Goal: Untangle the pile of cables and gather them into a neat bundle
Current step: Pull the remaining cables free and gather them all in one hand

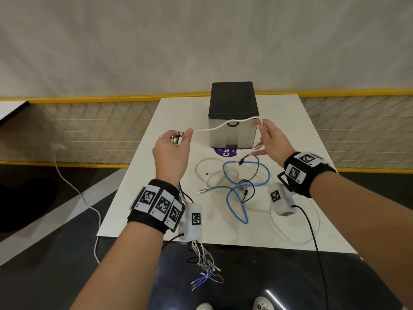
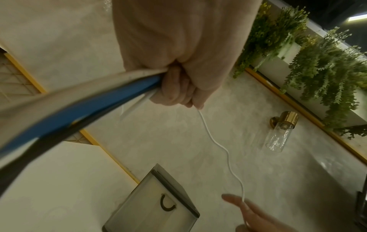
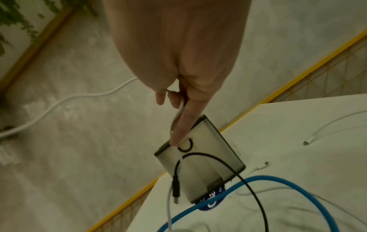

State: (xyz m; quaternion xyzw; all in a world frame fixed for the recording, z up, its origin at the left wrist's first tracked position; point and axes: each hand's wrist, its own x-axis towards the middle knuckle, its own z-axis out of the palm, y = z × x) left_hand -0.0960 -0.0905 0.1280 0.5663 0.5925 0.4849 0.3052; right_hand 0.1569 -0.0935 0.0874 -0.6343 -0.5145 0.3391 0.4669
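Note:
My left hand (image 1: 176, 139) is raised above the table's left side, fingers curled round a bunch of cable ends (image 1: 176, 138); blue, white and black cables (image 2: 79, 100) run back from its fist (image 2: 178, 87). A thin white cable (image 1: 223, 125) stretches from that hand to my right hand (image 1: 264, 135), which pinches it (image 3: 178, 109) between thumb and fingers while other fingers stay extended. On the table lie a looped blue cable (image 1: 245, 186), a thin black cable (image 1: 252, 171) and a cream cable (image 1: 210, 173), still crossed over one another.
A grey bin with a black lid (image 1: 232, 115) stands at the back of the white table (image 1: 178, 113), just behind my hands. A purple sticker (image 1: 225, 152) lies at its foot. Loose cable ends (image 1: 205, 265) dangle below the table's front edge. A yellow-framed mesh fence (image 1: 89, 121) runs behind.

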